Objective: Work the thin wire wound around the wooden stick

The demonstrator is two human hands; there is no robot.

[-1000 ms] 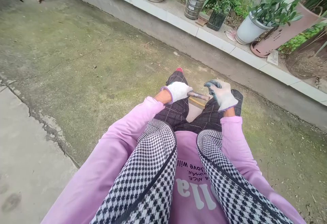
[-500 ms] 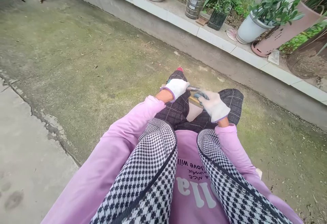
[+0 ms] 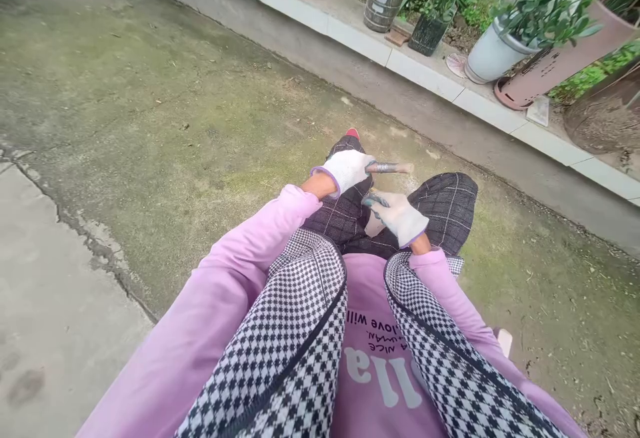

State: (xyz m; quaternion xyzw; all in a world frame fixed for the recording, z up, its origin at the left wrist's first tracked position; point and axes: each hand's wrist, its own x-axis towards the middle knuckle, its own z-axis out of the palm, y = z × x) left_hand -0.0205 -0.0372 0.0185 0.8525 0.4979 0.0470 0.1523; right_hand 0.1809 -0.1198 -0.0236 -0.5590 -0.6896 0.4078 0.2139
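Here, the left hand [image 3: 347, 169], in a white knit glove with a purple cuff, is closed around one end of a short metal rod [image 3: 393, 167]. The rod is grey-brown with a ridged band near the glove and a paler tip, and it points toward 3 o'clock above the left knee. The right hand [image 3: 397, 215], gloved alike with dark coated fingertips, sits at 5 o'clock from the rod, apart from it; its fingers curl toward the gap between the knees, and whether they grip anything cannot be told.

Counted: two gloved hands, one rod, two knees in dark checked trousers [image 3: 450, 201], one red shoe tip [image 3: 353, 133] at 12 o'clock of the left hand.

A tiled ledge [image 3: 425, 75] runs from 12 o'clock toward 3 o'clock, carrying at least five plant pots [image 3: 487, 58]. Mossy concrete ground [image 3: 150, 105] lies open from 9 to 11 o'clock, with a cracked seam [image 3: 75, 225] at 8 o'clock bordering a paler slab. Ground with scattered plant debris spreads at 4 o'clock.
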